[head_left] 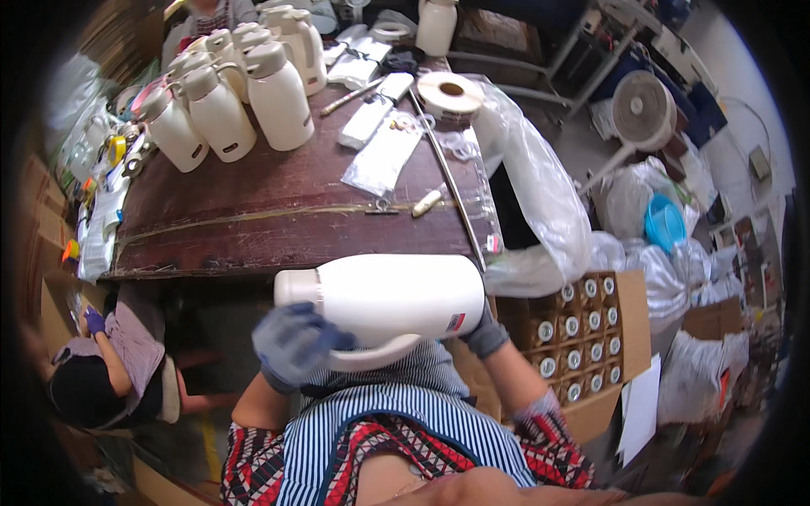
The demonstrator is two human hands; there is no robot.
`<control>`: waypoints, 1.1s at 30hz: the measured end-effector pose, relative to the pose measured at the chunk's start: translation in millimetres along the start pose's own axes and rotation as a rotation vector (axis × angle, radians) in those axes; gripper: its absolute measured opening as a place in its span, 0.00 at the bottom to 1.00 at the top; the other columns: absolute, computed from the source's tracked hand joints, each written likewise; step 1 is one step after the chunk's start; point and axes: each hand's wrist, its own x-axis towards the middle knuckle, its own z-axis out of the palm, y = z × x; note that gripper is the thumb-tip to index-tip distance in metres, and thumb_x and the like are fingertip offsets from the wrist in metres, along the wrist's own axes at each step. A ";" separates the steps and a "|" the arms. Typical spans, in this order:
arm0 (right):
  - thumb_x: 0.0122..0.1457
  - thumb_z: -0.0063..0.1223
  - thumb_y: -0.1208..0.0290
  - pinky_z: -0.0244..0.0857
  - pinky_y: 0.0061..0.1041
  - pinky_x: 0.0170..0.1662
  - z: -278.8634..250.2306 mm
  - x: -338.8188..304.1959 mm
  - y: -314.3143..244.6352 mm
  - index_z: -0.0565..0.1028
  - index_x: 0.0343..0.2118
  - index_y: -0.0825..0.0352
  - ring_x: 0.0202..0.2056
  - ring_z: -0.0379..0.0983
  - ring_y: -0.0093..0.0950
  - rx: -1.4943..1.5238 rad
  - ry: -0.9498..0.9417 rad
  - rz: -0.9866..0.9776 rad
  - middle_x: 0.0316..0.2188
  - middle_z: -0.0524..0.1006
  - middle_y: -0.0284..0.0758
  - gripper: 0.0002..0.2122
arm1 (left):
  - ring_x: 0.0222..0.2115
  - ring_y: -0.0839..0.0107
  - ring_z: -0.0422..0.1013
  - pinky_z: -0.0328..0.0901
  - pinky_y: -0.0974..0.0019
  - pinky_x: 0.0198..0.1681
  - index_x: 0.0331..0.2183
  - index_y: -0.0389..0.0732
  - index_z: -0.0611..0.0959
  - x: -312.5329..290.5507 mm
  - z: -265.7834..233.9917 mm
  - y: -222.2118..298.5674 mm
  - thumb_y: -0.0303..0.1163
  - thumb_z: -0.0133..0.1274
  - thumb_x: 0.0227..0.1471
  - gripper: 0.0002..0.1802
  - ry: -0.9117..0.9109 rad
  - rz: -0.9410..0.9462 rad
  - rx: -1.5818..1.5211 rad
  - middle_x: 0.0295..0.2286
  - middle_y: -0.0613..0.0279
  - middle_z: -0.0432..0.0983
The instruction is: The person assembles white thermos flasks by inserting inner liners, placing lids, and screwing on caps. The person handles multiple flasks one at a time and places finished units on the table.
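A white vacuum jug (396, 293) lies on its side in the air before my body, at the table's near edge. Its pale beige collar points left and its handle faces me. My left hand (297, 344), in a grey-blue glove, is closed about the collar end by the handle. At the base, my right hand (486, 331) in a grey glove holds the jug from the right; most of its fingers are hidden behind it. A small red and blue label shows near the base.
Several similar jugs (283, 101) stand on the dark red table (278, 223) at far left. Plastic packets (384, 156), a tape roll (451, 91) and a long rod (447, 173) lie rightward. An open carton (637, 325) of capped cylinders stands right. Another person (97, 375) is at left.
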 end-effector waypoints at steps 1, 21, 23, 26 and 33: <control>0.64 0.56 0.61 0.55 0.37 0.69 -9.4 1.8 12.4 0.57 0.70 0.64 0.64 0.64 0.37 -0.212 -0.077 -0.059 0.66 0.65 0.43 0.34 | 0.26 0.64 0.77 0.77 0.57 0.37 0.25 0.48 0.85 5.5 -4.9 10.7 0.32 0.64 0.38 0.06 0.006 -0.013 -0.103 0.26 0.66 0.80; 0.65 0.38 0.32 0.39 0.54 0.71 6.4 14.6 -67.3 0.63 0.69 0.57 0.72 0.42 0.58 -0.837 0.014 -0.659 0.73 0.48 0.53 0.39 | 0.34 0.74 0.74 0.69 0.69 0.41 0.35 0.36 0.82 -75.6 105.7 -101.5 0.30 0.62 0.51 0.10 0.232 -0.837 -0.853 0.31 0.65 0.78; 0.64 0.37 0.32 0.37 0.54 0.72 5.9 21.6 -59.2 0.60 0.70 0.60 0.73 0.40 0.58 -0.911 -0.001 -0.654 0.73 0.47 0.52 0.41 | 0.35 0.74 0.74 0.70 0.69 0.42 0.35 0.35 0.82 -80.0 126.2 -93.4 0.31 0.62 0.53 0.10 0.354 -0.919 -0.889 0.32 0.66 0.79; 0.70 0.41 0.54 0.43 0.38 0.73 14.7 29.8 -25.8 0.53 0.71 0.68 0.73 0.46 0.44 -0.299 0.296 -0.194 0.73 0.50 0.48 0.33 | 0.34 0.73 0.74 0.70 0.69 0.42 0.34 0.35 0.83 -87.6 132.2 -54.7 0.30 0.61 0.53 0.09 0.551 -0.926 -0.806 0.31 0.65 0.79; 0.74 0.44 0.58 0.57 0.25 0.66 4.8 53.2 -53.0 0.63 0.68 0.68 0.64 0.64 0.28 -0.254 0.327 0.218 0.64 0.68 0.41 0.26 | 0.34 0.71 0.75 0.71 0.66 0.43 0.34 0.36 0.84 -90.2 116.7 -63.4 0.28 0.57 0.56 0.06 0.535 -1.004 -0.701 0.32 0.62 0.80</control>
